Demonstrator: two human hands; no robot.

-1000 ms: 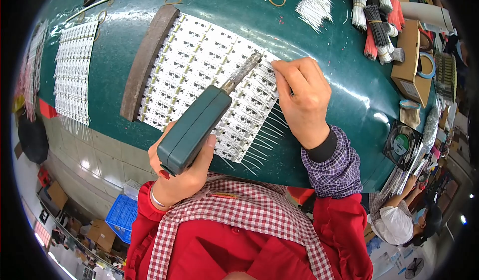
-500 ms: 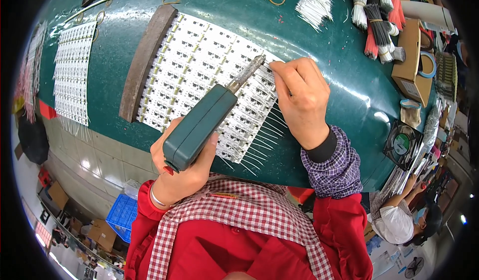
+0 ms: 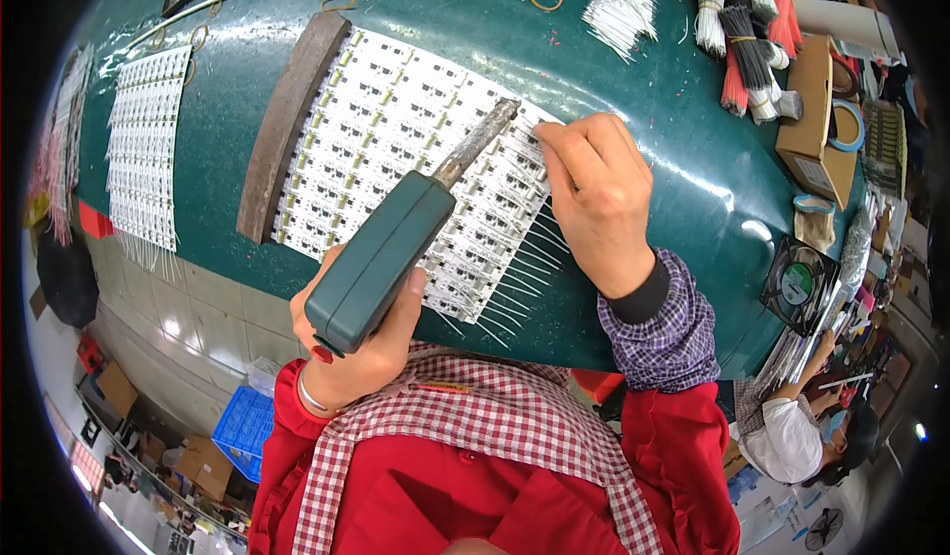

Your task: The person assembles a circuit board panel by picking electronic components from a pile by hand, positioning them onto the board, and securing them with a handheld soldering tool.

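Observation:
My left hand (image 3: 361,342) is wrapped round the dark green body of a soldering gun (image 3: 381,258). Its dull metal tip points up and right, over the far right part of a white circuit board panel (image 3: 396,110) covered with rows of small dark parts. At the panel's far right corner my right hand (image 3: 599,194) is closed in a pinch, apparently on a thin white wire that the fingers mostly hide. Several white wires (image 3: 520,283) stick out from the panel's right edge below that hand. A dark brown bar (image 3: 287,130) lies along the panel's left edge.
Another wired panel (image 3: 146,149) lies on the green table at the left. White wires (image 3: 623,6) and bundles of black, red and white wire (image 3: 747,46) lie at the far right, by a cardboard box (image 3: 811,139) and a small fan (image 3: 800,283). A co-worker (image 3: 792,441) sits at the right.
The soldering gun in my left hand has drawn back slightly left and toward me, its tip moving away from my right fingers. My right hand has hardly moved.

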